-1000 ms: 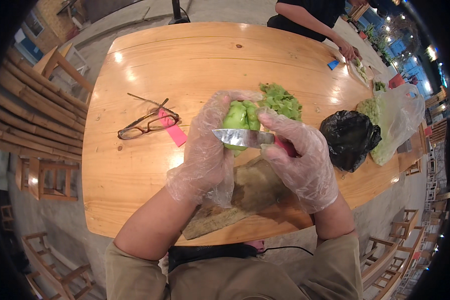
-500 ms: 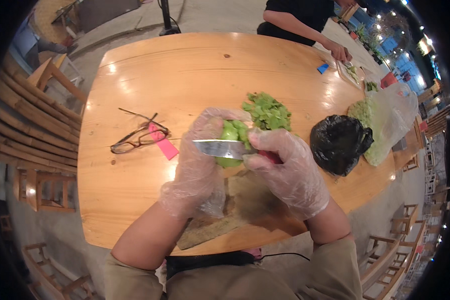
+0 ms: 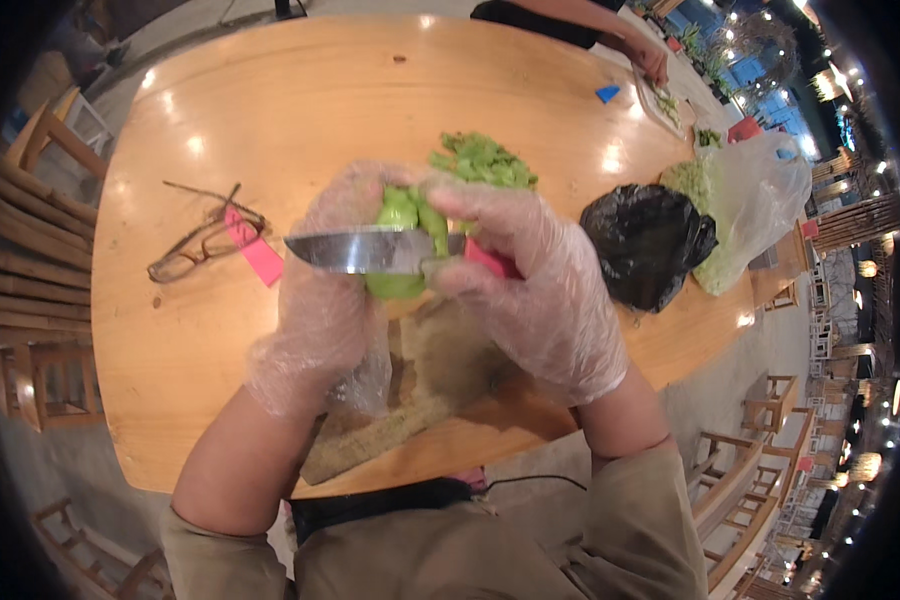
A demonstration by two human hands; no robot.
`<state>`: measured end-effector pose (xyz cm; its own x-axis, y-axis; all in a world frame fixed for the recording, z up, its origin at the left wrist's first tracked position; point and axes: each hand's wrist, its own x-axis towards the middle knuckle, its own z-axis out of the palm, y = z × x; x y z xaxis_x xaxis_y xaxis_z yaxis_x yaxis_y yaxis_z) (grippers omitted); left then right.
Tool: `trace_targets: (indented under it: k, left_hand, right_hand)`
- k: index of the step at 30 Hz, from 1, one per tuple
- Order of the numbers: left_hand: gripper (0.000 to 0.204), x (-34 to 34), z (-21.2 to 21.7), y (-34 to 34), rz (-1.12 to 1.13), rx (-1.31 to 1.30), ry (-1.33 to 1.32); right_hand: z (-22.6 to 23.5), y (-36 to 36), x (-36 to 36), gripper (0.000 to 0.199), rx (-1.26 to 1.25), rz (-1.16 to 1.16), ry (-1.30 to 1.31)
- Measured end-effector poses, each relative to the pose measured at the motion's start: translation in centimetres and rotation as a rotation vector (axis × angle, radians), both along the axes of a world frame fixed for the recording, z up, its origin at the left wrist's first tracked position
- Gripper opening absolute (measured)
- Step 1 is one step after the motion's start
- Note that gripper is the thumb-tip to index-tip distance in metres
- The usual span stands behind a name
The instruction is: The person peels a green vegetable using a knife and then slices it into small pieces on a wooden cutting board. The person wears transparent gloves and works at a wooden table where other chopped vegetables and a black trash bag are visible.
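My left hand (image 3: pixel 322 318), in a clear plastic glove, is closed round a glossy light-green vegetable (image 3: pixel 396 287) whose exact kind I cannot make out. My right hand (image 3: pixel 545 275), gloved the same way, grips a knife (image 3: pixel 345 250) by its pinkish-red handle. The broad steel blade points left and crosses in front of the vegetable; the right thumb lies near the vegetable too. Just beyond the hands is a pile of cut green leaves (image 3: pixel 480 158). Beneath them a worn wooden cutting board (image 3: pixel 370 435) lies on the table, partly hidden by the hands.
Glasses (image 3: pixel 195 250) and a pink paper slip (image 3: pixel 260 260) lie on the table (image 3: pixel 300 100) at left. At right are a black plastic bag (image 3: pixel 650 245) and a clear bag (image 3: pixel 765 200) by pale green produce. Another person's hand (image 3: pixel 650 60) works at the far right, near a blue piece (image 3: pixel 607 93).
The whole view has shifted, so the table and its things appear further left and higher. Both hands keep their grip on the vegetable and knife; the blade still lies across the vegetable.
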<state>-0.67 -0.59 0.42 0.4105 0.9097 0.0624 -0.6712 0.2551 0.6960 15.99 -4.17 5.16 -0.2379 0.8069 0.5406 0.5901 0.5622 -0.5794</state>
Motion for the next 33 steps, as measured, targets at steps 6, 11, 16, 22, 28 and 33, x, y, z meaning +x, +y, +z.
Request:
trace_targets:
  k: [6,11,16,22,28,33]
  left_hand:
    - [0.036,0.3,-0.1,0.1,-0.004,0.076,0.054]
    - [0.026,0.0,0.9,-0.1,0.022,0.033,0.126]
    - [0.016,-0.3,0.6,0.1,0.042,0.123,0.105]
    - [0.013,-0.2,0.9,0.2,0.073,0.287,0.305]
    - [0.015,-0.1,0.8,0.3,0.036,0.205,0.337]
    - [0.016,0.0,0.9,0.6,0.028,0.190,0.355]
  right_hand:
    - [-0.3,-0.3,0.1,0.033,-0.021,-0.025,-0.030]
    - [0.7,-0.4,-0.2,0.034,-0.217,-0.075,0.060]
    - [1.4,-0.8,0.0,0.037,-0.561,-0.087,0.222]
    - [1.7,-0.7,0.8,0.034,-0.526,0.014,0.226]
    - [2.3,-0.6,0.7,0.026,-0.602,0.005,0.221]
    - [1.2,-0.5,0.2,0.028,-0.596,-0.031,0.333]
